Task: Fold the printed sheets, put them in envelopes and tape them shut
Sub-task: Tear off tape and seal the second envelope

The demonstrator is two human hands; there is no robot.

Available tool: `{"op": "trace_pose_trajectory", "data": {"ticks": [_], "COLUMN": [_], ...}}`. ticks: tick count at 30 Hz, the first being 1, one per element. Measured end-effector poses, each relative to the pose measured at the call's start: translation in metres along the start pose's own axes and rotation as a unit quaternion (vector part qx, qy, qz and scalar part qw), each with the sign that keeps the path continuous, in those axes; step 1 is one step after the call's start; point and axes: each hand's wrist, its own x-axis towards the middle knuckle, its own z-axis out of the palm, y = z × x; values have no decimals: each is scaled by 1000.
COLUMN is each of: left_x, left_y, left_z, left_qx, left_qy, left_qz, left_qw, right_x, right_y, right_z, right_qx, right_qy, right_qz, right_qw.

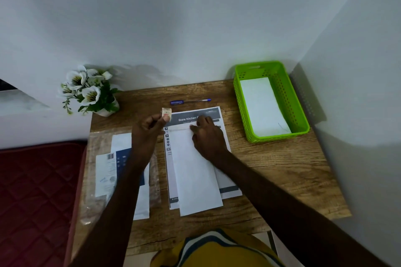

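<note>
A long white envelope (195, 169) lies lengthwise on top of a stack of printed sheets (225, 136) headed "Store Kitchen" in the middle of the wooden table (271, 169). My right hand (206, 136) presses its fingertips on the envelope's far end, at the flap. My left hand (147, 130) hovers just left of that end, pinching a small roll of tape (166, 112) between thumb and fingers. A pale strip seems to run along the flap edge between my hands.
A green plastic basket (301, 115) at the back right holds a white envelope (262, 106). A blue pen (189, 101) lies behind the sheets. A clear packet of envelopes (108, 169) sits at the left. A white flower pot (91, 91) stands at the back left corner.
</note>
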Motion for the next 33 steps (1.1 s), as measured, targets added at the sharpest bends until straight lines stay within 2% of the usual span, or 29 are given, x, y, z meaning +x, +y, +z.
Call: {"op": "trace_pose_trajectory", "data": {"ticks": [2,4,7,11,19,25,33], "left_x": [-8,-13,-22,-33,-42,-43,-45], "left_y": [3,2,-1,-3,-4,-4,-6], "left_z": [4,8,11,14,16,14,13], "left_qx": [-10,-2,8,10,5,28,45], "left_qy": [9,18,29,39,28,13,9], "left_qz": [-14,-24,-33,-26,26,43,33], "left_qw": [1000,1000,999,999,999,999,998], "right_x": [1,1,-3,-10,-16,-16,-18], "right_y": [-3,-9,-19,-28,-33,-32,-36], "right_z": [-5,-14,-30,-47,-55,-58,-60], "right_qx": [54,152,328,467,502,470,451], "right_qy": [13,72,135,103,87,96,93], "right_qz": [18,57,107,106,94,76,96], "right_qw": [998,984,929,872,856,874,882]}}
